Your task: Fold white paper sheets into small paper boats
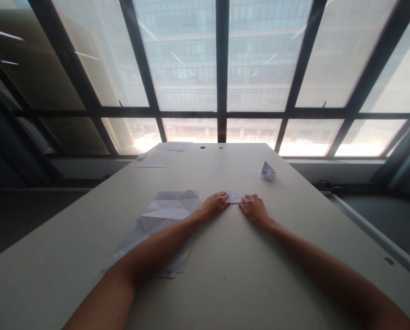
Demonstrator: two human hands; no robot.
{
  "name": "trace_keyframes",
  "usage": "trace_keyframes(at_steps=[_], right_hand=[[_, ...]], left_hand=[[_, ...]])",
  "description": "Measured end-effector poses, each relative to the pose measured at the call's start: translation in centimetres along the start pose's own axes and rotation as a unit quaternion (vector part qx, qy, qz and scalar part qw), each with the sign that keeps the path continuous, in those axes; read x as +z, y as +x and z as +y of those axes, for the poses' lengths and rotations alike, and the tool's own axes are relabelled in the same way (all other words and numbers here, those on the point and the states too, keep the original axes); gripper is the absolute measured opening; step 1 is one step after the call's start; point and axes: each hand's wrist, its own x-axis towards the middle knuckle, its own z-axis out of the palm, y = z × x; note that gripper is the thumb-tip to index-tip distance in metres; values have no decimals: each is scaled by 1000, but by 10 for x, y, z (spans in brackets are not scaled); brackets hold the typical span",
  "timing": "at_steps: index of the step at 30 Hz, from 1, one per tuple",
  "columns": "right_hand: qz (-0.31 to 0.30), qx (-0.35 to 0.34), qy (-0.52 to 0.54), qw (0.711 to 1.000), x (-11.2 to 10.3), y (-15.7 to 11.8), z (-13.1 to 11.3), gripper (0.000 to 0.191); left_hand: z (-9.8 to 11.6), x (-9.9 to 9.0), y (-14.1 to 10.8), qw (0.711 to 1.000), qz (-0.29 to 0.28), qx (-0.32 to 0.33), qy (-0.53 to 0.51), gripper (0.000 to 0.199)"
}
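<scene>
A small folded white paper (235,197) lies on the white table (225,256) between my two hands. My left hand (216,203) grips its left end, fingers together and pointing inward. At the right end my right hand (254,208) holds the same paper, its thumb at the near edge. Creased white sheets (168,208) lie to the left, partly under my left forearm. Farther off on the right stands a folded paper boat (268,171).
Flat white sheets (155,159) and more paper (175,145) lie at the far left of the table. Two small dark spots mark the far end. Large windows rise behind it. Near the right edge is a small dark piece (388,261).
</scene>
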Motion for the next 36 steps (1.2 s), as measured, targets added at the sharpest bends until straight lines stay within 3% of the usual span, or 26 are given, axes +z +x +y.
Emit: trace_keyframes(at_steps=[4, 11, 20, 29, 36], right_hand=[[16, -10, 20, 1000, 1, 1, 2, 34], [44, -31, 60, 997, 6, 1, 5, 33], [42, -61, 85, 994, 6, 1, -1, 32], [41, -9, 75, 996, 5, 3, -1, 32], [108, 59, 165, 979, 13, 9, 5, 51]], left_hand=[[5, 0, 0, 1000, 0, -3, 3, 35], [11, 1, 0, 1000, 5, -8, 22, 58], [12, -8, -5, 999, 22, -48, 5, 47], [20, -16, -5, 997, -3, -77, 10, 34], [24, -22, -5, 991, 20, -134, 8, 37]])
